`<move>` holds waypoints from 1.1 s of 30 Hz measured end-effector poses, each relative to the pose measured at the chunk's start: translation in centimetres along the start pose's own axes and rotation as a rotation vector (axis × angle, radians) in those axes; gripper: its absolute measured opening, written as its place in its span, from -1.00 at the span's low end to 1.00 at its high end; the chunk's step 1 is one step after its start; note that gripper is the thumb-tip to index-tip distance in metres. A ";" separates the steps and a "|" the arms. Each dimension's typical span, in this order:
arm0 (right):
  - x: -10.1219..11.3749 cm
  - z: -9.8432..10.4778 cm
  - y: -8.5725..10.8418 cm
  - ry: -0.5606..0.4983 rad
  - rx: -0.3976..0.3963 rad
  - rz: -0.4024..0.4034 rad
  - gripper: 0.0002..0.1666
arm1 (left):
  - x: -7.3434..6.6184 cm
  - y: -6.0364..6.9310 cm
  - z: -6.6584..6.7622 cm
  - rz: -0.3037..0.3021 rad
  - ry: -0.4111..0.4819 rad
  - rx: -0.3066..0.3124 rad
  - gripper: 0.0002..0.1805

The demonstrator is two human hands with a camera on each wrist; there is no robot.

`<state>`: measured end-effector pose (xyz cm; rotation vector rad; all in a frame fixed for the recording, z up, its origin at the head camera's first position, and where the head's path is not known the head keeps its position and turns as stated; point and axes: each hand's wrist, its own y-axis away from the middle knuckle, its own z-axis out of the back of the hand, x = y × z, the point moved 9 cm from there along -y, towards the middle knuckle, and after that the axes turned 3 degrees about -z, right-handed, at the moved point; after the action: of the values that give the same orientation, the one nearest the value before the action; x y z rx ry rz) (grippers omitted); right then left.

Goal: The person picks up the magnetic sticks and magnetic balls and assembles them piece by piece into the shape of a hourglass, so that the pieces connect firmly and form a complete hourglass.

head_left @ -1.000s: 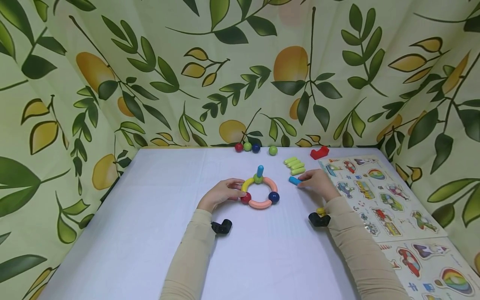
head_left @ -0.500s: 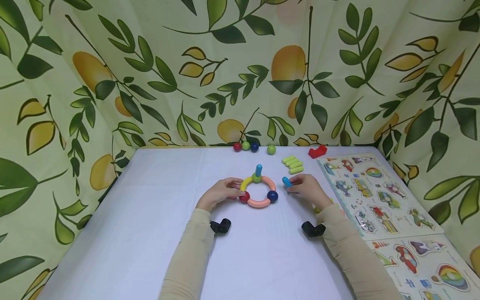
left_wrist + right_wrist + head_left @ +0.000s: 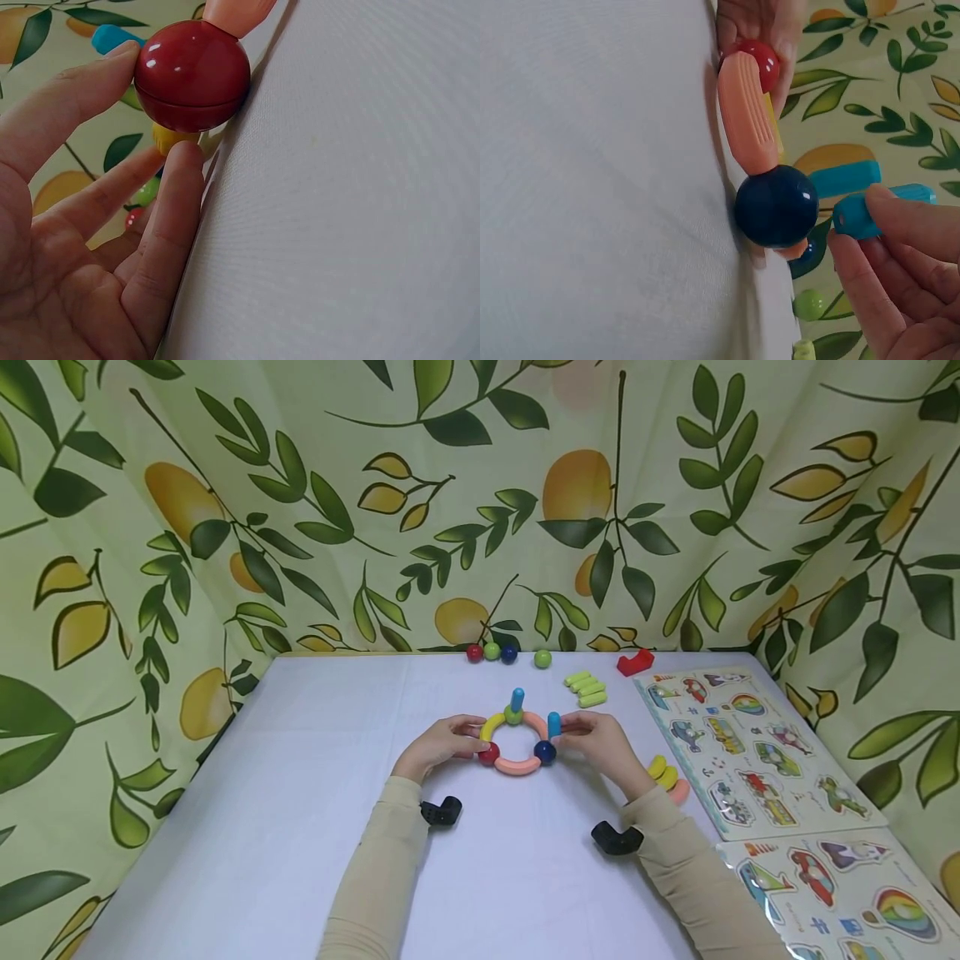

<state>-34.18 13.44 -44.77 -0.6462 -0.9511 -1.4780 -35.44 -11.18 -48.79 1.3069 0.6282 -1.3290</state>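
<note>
A ring of curved sticks and balls lies on the table. It joins a red ball (image 3: 488,754), a green ball (image 3: 513,717) and a navy ball (image 3: 545,752) with a yellow curved stick (image 3: 491,727) and two pink curved sticks (image 3: 517,767). One blue stick (image 3: 517,698) stands upright on the green ball. My left hand (image 3: 441,748) holds the ring at the red ball, thumb (image 3: 97,86) against it. Between thumb and fingers, my right hand (image 3: 603,745) pinches another blue stick (image 3: 859,216), its holed end close to the navy ball with a small gap.
Loose balls (image 3: 492,652) and a red curved block (image 3: 635,663) lie along the back edge. Several light green sticks (image 3: 587,689) lie behind the right hand. Yellow and pink curved sticks (image 3: 663,773) rest near the right wrist, beside picture boards (image 3: 757,752).
My right hand has lifted the blue stick, brought it left to the navy ball and turned it upright. My left hand stays on the ring.
</note>
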 end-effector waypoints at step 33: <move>-0.2 -1.3 -0.7 0.154 0.137 -0.071 -0.62 | -0.1 0.3 0.2 0.012 -0.027 0.003 -0.64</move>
<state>-34.67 12.43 -45.74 -0.3968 -0.9544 -1.4875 -35.29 -11.40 -48.57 1.2909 0.5989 -1.3356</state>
